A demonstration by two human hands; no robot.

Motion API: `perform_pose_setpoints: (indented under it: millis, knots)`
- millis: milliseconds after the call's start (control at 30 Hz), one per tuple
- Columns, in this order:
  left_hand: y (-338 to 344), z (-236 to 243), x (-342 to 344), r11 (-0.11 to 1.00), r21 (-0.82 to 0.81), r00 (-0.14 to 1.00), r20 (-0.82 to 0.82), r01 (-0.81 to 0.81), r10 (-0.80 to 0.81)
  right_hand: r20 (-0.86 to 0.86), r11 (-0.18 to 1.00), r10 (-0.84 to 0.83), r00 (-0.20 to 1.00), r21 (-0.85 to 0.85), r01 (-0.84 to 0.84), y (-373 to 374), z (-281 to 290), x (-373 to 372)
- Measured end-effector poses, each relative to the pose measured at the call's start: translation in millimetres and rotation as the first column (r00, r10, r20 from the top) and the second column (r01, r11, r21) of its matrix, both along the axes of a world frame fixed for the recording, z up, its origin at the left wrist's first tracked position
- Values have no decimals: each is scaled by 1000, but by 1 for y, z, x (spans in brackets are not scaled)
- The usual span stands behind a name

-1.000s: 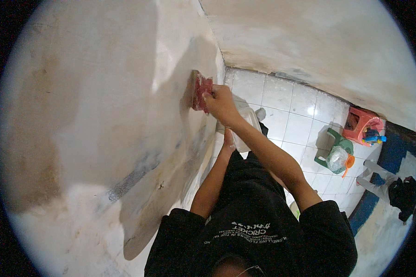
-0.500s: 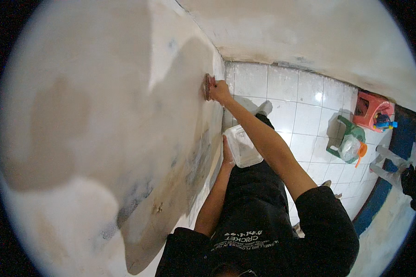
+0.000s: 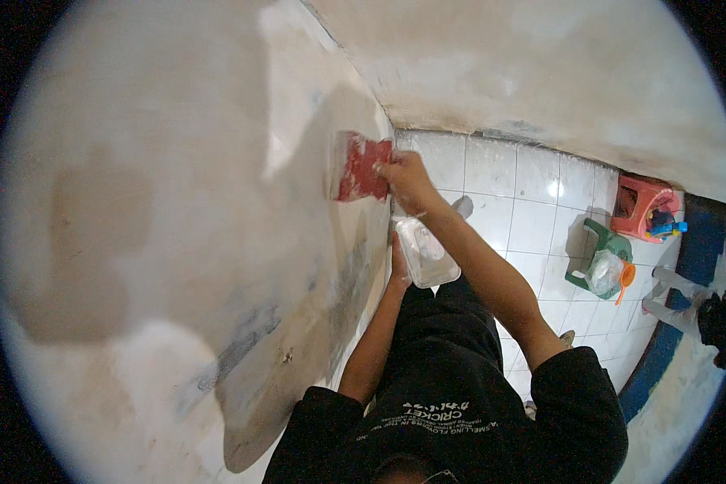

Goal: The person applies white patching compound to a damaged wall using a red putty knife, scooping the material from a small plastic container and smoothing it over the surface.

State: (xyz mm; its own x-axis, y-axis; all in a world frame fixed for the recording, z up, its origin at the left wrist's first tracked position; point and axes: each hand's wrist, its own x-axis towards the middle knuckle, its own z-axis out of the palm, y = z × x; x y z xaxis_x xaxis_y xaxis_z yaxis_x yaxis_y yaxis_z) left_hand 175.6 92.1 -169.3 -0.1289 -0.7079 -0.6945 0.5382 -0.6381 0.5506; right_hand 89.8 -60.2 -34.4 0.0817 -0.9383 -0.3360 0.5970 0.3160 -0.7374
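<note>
My right hand (image 3: 411,179) grips a wide red putty knife (image 3: 365,168) smeared with white filler. Its flat face shows, and its far edge is at or very near the patchy plastered wall (image 3: 194,210); I cannot tell whether it touches. Lower down, my left hand (image 3: 399,262) holds a white rectangular plastic tub (image 3: 430,256) by its left side, close to the wall. White paste lies inside the tub. My right forearm passes beside the tub's upper right corner.
A second wall (image 3: 540,64) meets the first at a corner ahead. White floor tiles (image 3: 488,169) spread to the right. On them stand a red plastic stool (image 3: 633,206) and a green stool (image 3: 597,238) bearing a clear bag (image 3: 603,273) and an orange dipper (image 3: 626,274).
My right hand has moved slightly right and down, and the putty knife has turned from edge-on to show its broad red face. The tub stays in my left hand.
</note>
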Motion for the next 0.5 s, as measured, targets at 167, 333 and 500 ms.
perform_pose_setpoints:
  millis: [167, 333, 500]
  knots:
    - [-7, -18, 8, 998, -60, 961, -274, 28, -43, -429, 997, -79, 900, -55, 62, -85, -18, -16]
    - [-2, -12, 7, 996, -92, 990, -140, 9, -22, -795, 943, -270, 544, -334, -20, -95, 28, 16]
    - [-12, 11, -7, 998, -53, 995, -100, 21, -26, -583, 749, -532, 614, -662, 20, -18, 93, 40]
